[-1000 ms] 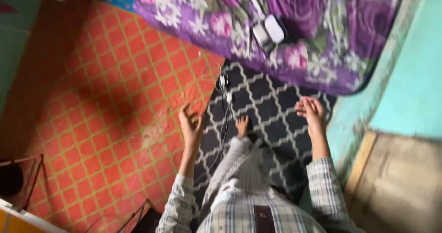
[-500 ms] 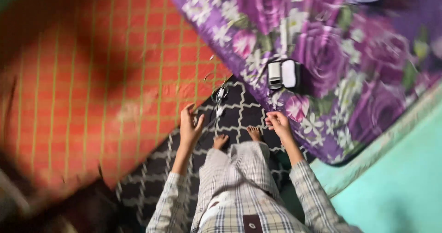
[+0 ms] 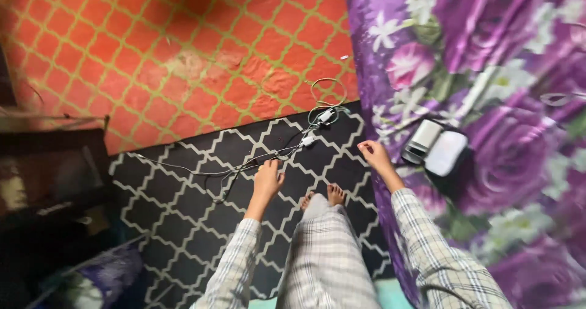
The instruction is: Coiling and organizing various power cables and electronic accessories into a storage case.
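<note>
I see my left hand (image 3: 267, 184) hanging over the black rug w/ white lattice pattern (image 3: 183, 205), fingers loosely apart, empty, just beside the thin tangled white charger cable (image 3: 268, 157), whose long axis runs roughly 8 to 2 o'clock toward the plugs. My right hand (image 3: 375, 156) sits at the purple floral bedsheet (image 3: 488, 71) edge, fingers curled together; can't tell if pinching fabric. Grey-and-white open case (image 3: 436, 150) lies at 3 o'clock of it.
</note>
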